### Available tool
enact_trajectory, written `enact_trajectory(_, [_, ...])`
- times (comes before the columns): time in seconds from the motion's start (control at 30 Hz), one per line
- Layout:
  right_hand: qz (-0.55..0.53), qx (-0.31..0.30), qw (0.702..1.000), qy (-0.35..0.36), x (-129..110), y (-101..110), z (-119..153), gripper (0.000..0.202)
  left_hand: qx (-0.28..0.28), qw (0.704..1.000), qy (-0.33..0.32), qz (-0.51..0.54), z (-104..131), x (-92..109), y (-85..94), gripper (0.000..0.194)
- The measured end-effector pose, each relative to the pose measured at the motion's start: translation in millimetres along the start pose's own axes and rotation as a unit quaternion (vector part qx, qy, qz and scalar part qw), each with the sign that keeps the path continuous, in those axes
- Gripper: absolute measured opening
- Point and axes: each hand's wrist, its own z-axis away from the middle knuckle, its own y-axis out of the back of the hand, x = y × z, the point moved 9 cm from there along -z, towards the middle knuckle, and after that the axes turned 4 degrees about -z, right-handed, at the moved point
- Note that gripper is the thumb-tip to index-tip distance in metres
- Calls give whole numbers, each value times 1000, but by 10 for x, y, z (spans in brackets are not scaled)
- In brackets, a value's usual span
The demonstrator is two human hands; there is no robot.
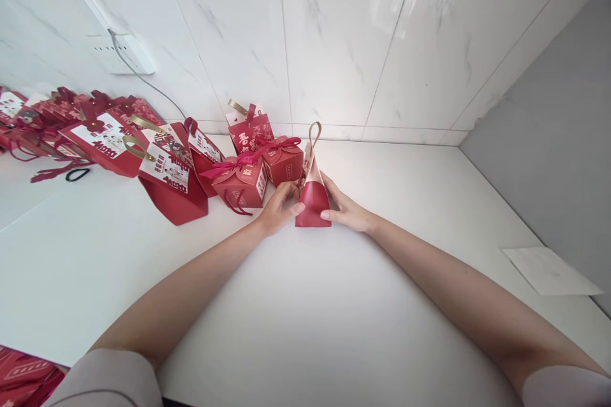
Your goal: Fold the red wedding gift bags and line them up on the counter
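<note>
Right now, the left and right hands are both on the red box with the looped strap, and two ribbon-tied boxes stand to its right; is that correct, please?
Not quite: the head view shows the ribbon-tied boxes standing left of the red box. The left hand and right hand are both on it.

From the head view I see both hands, left and right, on either side of a small red gift bag, upright on the white table, pale strap handle looped above. Ribboned red boxes just beside the left hand; more red bags farther left. White sheet near the right wall.
</note>
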Motion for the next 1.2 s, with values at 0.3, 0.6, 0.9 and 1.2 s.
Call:
enact_trajectory(0.3, [27,19,999,9,-32,-21,-21,95,0,1000,20,2,-1,12,3,50])
enact_trajectory(0.6, [37,19,999,8,-9,12,-28,95,0,1000,31,0,-4,-4,-6,52])
enact_trajectory(0.9, [35,19,999,7,-5,18,-23,93,-1,1000,30,-1,-4,1,-8,55])
enact_trajectory(1.2, [25,47,999,7,30,73,7,91,9,993,71,93,36,-142,-14,59])
